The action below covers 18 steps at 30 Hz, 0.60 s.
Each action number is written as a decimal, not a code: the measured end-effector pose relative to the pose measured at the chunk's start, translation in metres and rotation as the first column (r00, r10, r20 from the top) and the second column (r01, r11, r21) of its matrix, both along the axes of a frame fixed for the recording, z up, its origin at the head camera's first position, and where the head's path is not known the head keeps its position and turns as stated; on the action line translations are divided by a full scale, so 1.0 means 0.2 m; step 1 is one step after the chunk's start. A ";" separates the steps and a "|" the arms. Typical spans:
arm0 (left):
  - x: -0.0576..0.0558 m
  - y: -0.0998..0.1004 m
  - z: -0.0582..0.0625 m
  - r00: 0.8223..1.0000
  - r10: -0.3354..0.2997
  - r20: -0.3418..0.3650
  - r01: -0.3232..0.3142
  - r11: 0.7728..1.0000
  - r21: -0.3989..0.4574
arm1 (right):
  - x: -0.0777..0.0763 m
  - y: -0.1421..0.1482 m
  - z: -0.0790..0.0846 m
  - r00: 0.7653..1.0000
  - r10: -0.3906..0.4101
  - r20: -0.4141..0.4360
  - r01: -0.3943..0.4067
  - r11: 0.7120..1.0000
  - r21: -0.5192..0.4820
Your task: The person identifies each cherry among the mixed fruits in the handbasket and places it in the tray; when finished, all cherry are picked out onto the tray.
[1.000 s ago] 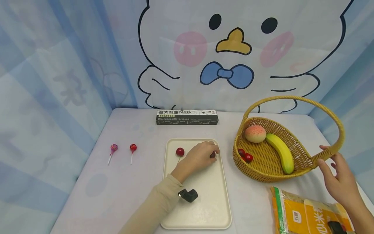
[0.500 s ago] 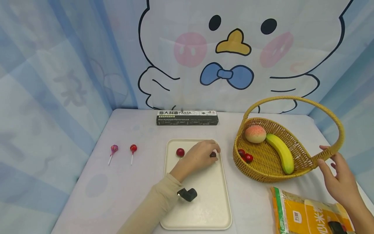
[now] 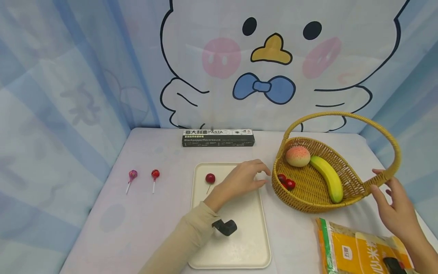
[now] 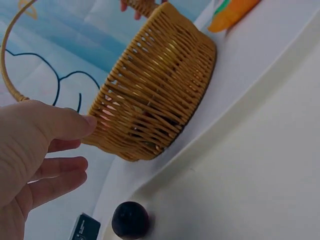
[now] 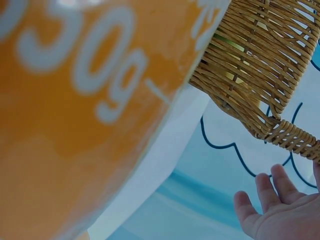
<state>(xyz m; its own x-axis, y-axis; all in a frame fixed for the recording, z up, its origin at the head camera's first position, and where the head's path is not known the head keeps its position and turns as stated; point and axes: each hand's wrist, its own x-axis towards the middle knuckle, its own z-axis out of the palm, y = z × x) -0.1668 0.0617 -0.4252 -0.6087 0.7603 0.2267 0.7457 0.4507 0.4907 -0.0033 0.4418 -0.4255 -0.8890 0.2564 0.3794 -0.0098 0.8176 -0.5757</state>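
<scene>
Over the right edge of the cream tray (image 3: 236, 251), my left hand (image 3: 241, 180) hovers with relaxed, parted fingers. Nothing shows between them in the left wrist view. A dark, round, cherry-like fruit (image 4: 130, 220) lies in the tray below that hand; the hand hides it from the head view. Farther left on the tray sits a red cherry (image 3: 210, 178) with a stem. My right hand (image 3: 398, 207) holds the base of the wicker basket's handle between thumb and index finger, its other fingers loose. Inside the wicker basket (image 3: 308, 207) are a peach (image 3: 298, 156), a banana (image 3: 329, 179) and several cherries (image 3: 290, 184).
Two lollipops, one purple-pink (image 3: 132, 174) and one red (image 3: 155, 174), lie on the left of the table. A black pasta box (image 3: 218, 138) stands at the back. An orange food bag (image 3: 362, 247) lies at the front right, under the right forearm.
My left hand has let go of the dark cherry-like fruit at the tray's right side and shifted right toward the basket, its fingers parting. The right hand stays on the basket handle.
</scene>
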 end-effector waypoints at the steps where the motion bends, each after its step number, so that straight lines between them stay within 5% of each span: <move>1: 0.00 0.01 0.00 1.000 -0.002 0.001 0.002 1.000 0.006 | 0.00 0.00 0.00 1.000 0.000 0.000 0.000 1.000 0.000; 18: 0.04 0.20 0.09 0.995 -0.099 -0.034 0.099 0.995 0.015 | 0.02 0.02 -0.01 1.000 -0.011 0.003 0.011 1.000 0.025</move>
